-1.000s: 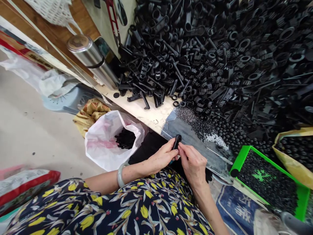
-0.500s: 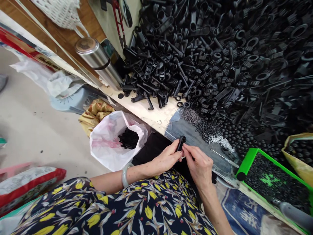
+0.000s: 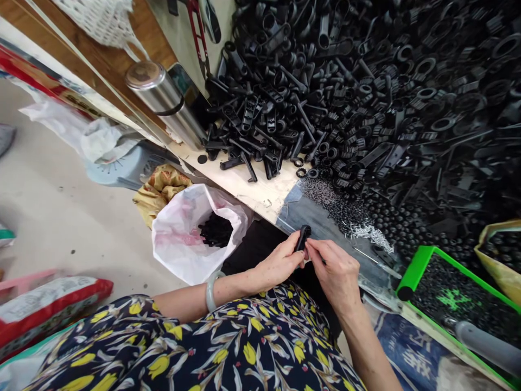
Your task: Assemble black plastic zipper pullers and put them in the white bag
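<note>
My left hand is closed around a black plastic part, long and narrow with a rounded end that points away from me. My right hand pinches at the near right side of that part, thumb and forefinger together. Whatever lies between those fingertips is hidden. Both hands are over my lap, just in front of the table edge. Beyond them, a grey cloth covers the table edge, with small pins and tiny black pieces heaped on it.
Black plastic parts pile across the table. A steel thermos stands at the left. Below it hangs a white bag with black pieces inside. On the right are a green tray of small black bits and a screwdriver-like tool.
The view has shifted slightly, so things sit a little further right. My right fingertips have moved a little up along the black part, while my left hand keeps its grip.
</note>
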`<state>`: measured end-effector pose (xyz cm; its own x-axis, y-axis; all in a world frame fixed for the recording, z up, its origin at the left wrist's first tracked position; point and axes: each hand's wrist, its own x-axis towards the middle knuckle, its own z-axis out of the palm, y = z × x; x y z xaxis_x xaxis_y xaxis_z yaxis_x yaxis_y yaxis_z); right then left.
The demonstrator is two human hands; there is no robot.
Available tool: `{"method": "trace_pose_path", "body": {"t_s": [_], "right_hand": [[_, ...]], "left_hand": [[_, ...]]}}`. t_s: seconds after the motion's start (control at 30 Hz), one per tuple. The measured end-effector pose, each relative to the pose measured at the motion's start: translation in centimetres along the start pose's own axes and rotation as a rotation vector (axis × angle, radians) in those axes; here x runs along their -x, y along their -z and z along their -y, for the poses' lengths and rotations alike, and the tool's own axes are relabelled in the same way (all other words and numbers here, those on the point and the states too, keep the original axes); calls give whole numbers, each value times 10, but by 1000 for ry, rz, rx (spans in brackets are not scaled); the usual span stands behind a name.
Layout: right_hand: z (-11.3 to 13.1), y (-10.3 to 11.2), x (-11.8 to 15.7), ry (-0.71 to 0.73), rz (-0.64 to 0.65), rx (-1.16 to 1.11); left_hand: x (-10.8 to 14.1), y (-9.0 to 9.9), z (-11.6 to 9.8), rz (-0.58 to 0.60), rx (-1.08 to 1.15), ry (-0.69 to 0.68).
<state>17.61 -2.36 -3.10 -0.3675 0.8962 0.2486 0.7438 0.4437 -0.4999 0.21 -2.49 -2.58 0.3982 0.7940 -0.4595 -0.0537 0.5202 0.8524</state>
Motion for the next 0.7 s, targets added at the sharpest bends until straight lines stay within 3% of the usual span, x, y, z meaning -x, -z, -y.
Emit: {"method": "trace_pose_path", "body": {"t_s": [0.37, 0.7], "right_hand": [[-1, 1, -4, 35, 33, 73], [0, -6, -1, 103, -15, 164]], "left_hand": [[-3, 0, 6, 4, 27, -5], [-4, -2, 8, -14, 66, -3]]}}
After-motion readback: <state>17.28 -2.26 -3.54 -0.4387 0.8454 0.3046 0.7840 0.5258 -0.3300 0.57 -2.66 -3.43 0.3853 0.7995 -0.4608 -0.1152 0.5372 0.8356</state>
